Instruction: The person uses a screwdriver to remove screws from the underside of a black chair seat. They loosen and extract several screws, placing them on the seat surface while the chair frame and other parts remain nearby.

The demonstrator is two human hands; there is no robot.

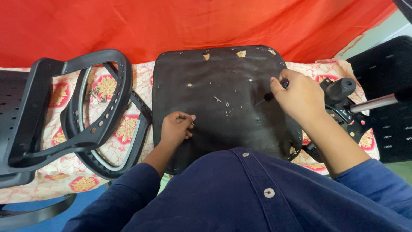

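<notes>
Seat panel (223, 107) lies centre on patterned cloth (116, 150), edges near frame (86, 111) left, mechanism (343, 103) right. Right hand (298, 96) grips screwdriver (274, 92) on panel; left hand (176, 129) pinches something small, unclear. Red drape (193, 25) far.

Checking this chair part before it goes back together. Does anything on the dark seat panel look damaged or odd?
Yes. The dark seat panel has torn patches along its far edge, showing pale material beneath, and loose screws lie scattered across its middle, between the left hand and right hand.
</notes>
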